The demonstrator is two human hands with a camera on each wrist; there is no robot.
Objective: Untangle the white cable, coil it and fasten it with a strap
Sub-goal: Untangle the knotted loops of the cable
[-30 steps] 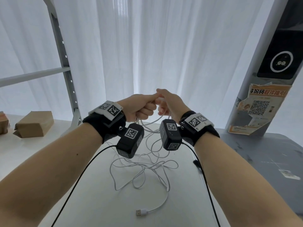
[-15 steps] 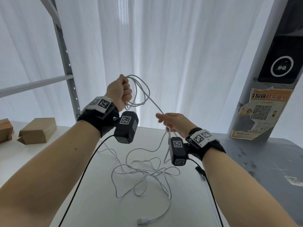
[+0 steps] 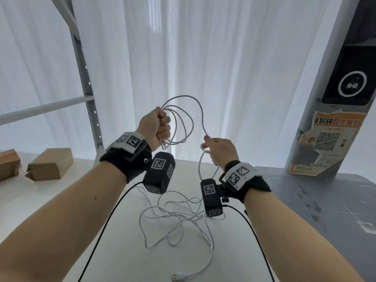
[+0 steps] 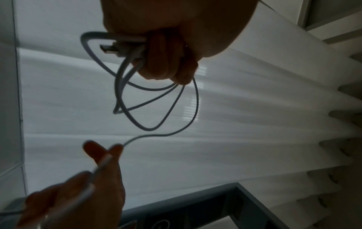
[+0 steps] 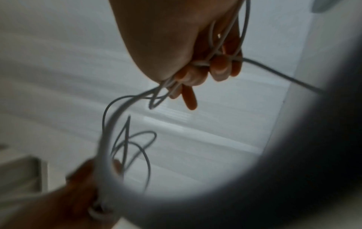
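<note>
My left hand (image 3: 160, 127) is raised in a fist and grips several loops of the white cable (image 3: 183, 123). A small connector (image 4: 109, 48) sticks out of that fist (image 4: 166, 62). One strand arcs from the loops down to my right hand (image 3: 213, 146), which pinches it lower and to the right. In the right wrist view the cable runs through the curled fingers (image 5: 217, 68). Below my hands, the rest of the cable lies in a loose tangle (image 3: 179, 218) on the white table (image 3: 101, 251). Its USB plug (image 3: 178, 276) rests near the front edge.
Two cardboard boxes (image 3: 50, 166) sit on the table at the far left beside a grey shelf upright (image 3: 86, 82). A grey pillar with a QR poster (image 3: 325, 143) stands at the right over a darker grey surface (image 3: 325, 204). White curtains hang behind.
My hands were together a second ago. The left hand has since risen with the gathered loops, and the right hand has moved apart, lower and to the right, along the strand.
</note>
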